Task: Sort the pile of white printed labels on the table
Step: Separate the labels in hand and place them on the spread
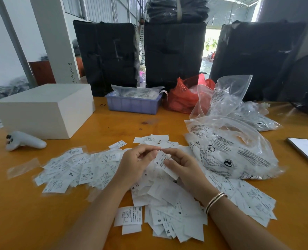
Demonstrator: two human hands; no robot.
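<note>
Head view looks down on an orange table (32,213) strewn with white printed labels. Both hands are raised together just above the middle of the pile. The left hand (135,163) and the right hand (181,164) each pinch the same label (165,164), which is marked S and hangs tilted between the fingertips. Neither hand rests on the table. A bracelet (215,201) sits on the right wrist.

Progress, as far as can be judged, is early to middling. A spread of labels (73,168) lies to the left, with XXL and M showing among them, so that group looks mixed rather than finished. A loose heap (171,213) in front of the person shows S, M and XS together — clearly unsorted. More labels (252,199) trail to the right, beside a clear printed bag (236,150). A few lie apart beyond the hands (155,138). No tidy stacks by size can be made out.

Behind stand a white box (41,109), a purple tray (133,103) and a red bag (183,96). A phone (306,150) lies at the right edge — well apart from the work.
</note>
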